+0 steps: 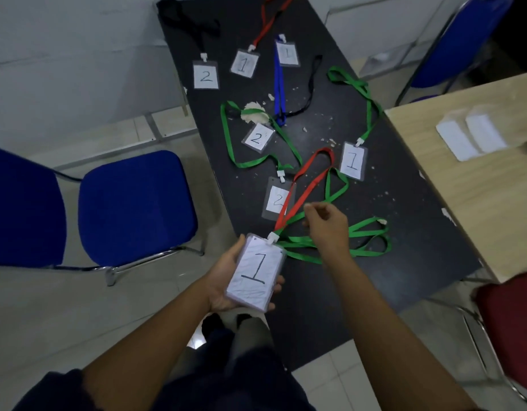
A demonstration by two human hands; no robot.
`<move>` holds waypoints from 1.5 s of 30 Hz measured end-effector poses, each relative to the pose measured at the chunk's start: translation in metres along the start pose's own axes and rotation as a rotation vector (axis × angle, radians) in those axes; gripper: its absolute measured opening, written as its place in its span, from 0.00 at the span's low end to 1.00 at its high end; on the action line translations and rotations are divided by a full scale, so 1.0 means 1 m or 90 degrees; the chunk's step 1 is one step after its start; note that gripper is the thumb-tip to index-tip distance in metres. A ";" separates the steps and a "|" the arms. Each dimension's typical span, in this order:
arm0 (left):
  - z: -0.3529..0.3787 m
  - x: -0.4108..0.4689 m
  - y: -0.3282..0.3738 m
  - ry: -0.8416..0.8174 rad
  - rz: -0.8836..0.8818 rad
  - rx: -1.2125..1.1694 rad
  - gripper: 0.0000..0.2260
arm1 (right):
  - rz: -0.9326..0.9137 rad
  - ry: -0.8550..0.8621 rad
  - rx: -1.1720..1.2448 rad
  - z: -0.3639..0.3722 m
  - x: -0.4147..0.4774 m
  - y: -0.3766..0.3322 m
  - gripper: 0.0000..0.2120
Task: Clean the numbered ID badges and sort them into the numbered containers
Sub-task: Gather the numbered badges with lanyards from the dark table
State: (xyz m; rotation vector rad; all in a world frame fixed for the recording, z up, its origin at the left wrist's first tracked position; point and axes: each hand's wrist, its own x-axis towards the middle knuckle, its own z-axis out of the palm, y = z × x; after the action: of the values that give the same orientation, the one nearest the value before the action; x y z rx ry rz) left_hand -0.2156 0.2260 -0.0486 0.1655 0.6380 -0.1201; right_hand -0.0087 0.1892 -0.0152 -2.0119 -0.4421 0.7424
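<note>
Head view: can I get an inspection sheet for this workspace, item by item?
Surface: black table, chipped along its edges, scattered with white crumbs.
Job's things: held badge 1 on a red lanyard; six table badges lie flat, marked 2, 1, 1, 2, 1, 2; numbered containers: nothing seen.
Clutter: crumpled white wad next to a badge marked 2.
Grippers: left hand grips held badge 1; right hand hovers curled over the green lanyards, grasp unclear.
Cables: nothing seen.
Surroundings: blue chair at left, red chair at right, wooden table bearing white sleeves.
</note>
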 end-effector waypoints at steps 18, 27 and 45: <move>-0.014 0.021 0.089 -0.005 -0.065 -0.006 0.37 | -0.061 -0.118 -0.521 0.082 0.145 -0.006 0.20; -0.006 0.027 0.124 0.002 -0.059 -0.006 0.39 | -0.066 -0.051 -0.522 0.102 0.150 -0.018 0.14; -0.018 0.021 0.155 0.083 -0.111 0.057 0.39 | -0.087 0.058 -0.002 0.061 0.152 -0.061 0.05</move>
State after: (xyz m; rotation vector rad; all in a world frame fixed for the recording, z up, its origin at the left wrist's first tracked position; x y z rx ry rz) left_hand -0.1844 0.3802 -0.0578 0.2050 0.7770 -0.3080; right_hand 0.0650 0.3463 -0.0376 -1.9868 -0.5213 0.5637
